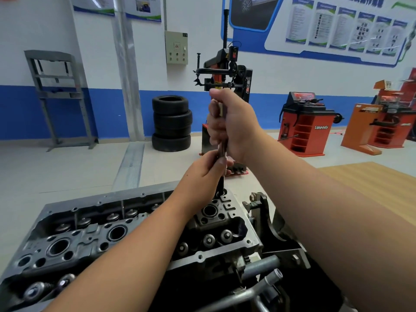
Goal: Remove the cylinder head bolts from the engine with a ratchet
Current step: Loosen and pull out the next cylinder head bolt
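Gripping one upright ratchet (pixel 222 145): right hand (pixel 231 122) clamped high, left hand (pixel 206 170) pinching below | socket end hidden in cylinder head (pixel 112 233) hole | bolts: not visible

Under your left grip (pixel 203 170) the cylinder head (pixel 94 235) looks like cast metal, matt grey and rough, darkened in the recesses. The ratchet (pixel 222 149) shaft between your grips is smooth bright steel. Beyond your right grip (pixel 229 122), stacked tyres (pixel 172 123) show dull black rubber.

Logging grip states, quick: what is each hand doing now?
Left hand: pinches the tool shaft low down.
Right hand: grips the shaft's upper part.
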### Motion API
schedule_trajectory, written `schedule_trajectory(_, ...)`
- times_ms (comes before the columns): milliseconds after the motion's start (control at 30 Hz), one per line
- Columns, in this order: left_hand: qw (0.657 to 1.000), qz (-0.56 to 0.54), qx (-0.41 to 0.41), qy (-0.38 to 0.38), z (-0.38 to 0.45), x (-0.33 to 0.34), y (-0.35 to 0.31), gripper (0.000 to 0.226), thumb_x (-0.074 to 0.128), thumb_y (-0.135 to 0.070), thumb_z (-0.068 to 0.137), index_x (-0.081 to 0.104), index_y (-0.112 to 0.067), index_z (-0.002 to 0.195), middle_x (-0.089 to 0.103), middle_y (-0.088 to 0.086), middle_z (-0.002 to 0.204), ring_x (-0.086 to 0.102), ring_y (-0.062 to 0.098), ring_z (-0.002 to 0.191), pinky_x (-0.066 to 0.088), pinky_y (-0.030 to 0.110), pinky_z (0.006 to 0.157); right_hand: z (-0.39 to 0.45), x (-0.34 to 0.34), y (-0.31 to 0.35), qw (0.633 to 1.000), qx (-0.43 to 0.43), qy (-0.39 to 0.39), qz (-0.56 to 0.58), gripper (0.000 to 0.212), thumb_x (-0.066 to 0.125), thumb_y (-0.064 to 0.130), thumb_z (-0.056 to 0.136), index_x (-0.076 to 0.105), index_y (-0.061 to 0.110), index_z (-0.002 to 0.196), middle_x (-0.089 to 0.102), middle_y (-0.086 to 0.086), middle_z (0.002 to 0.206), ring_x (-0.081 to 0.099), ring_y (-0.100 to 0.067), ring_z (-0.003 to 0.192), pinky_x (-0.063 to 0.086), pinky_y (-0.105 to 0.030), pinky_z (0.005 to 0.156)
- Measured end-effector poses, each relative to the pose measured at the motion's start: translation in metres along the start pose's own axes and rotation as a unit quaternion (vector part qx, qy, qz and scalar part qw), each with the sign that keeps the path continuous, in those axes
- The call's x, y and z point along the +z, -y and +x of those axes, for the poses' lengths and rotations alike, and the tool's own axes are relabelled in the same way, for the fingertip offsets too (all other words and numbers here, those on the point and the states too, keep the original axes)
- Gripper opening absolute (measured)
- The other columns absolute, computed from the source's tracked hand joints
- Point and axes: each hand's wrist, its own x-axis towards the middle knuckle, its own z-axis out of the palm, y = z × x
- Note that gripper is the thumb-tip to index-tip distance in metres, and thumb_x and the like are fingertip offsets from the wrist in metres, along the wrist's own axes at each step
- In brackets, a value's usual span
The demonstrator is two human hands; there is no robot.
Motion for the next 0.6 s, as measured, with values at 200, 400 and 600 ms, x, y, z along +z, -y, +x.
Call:
schedule_trajectory(200, 0.997, 0.045, 0.000, -0.067, 0.008, 0.001, -0.002, 0.011, 0.067, -0.034, 0.096, 0.063, -0.027, 0.090, 0.070, -0.010, 0.080, 0.062, 0.006, 0.069, 0.046, 0.030, 0.065, -0.005, 0.013, 0.001, 0.987, -0.020, -0.138, -0.078, 0.020, 0.051, 0.024, 0.094, 0.051, 0.012, 0.078, 0.046, -0.003, 0.065, 0.039, -0.020, 0.061, 0.034, -0.036, 0.060)
schedule_trajectory(400, 0.999, 0.015, 0.018, -0.041, 0.004, 0.000, 0.001, 0.009, 0.065, -0.042, 0.093, 0.066, -0.033, 0.094, 0.070, -0.018, 0.079, 0.062, 0.001, 0.069, 0.048, 0.020, 0.063, -0.005, 0.013, -0.003, 0.979, -0.080, -0.172, -0.077, 0.039, 0.044, 0.019, 0.095, 0.053, 0.014, 0.057, 0.040, 0.001, 0.052, 0.035, -0.012, 0.044, 0.032, -0.031, 0.047)
schedule_trajectory(600, 0.998, 0.053, 0.012, -0.009, 0.004, -0.002, 0.000, 0.019, 0.051, -0.035, 0.106, 0.067, -0.030, 0.098, 0.073, -0.014, 0.092, 0.066, 0.000, 0.083, 0.048, 0.027, 0.074, 0.000, 0.001, 0.001, 0.999, 0.009, 0.000, -0.045, 0.038, 0.052, 0.033, 0.097, 0.043, 0.019, 0.062, 0.029, 0.003, 0.050, 0.022, -0.016, 0.046, 0.023, -0.027, 0.049)
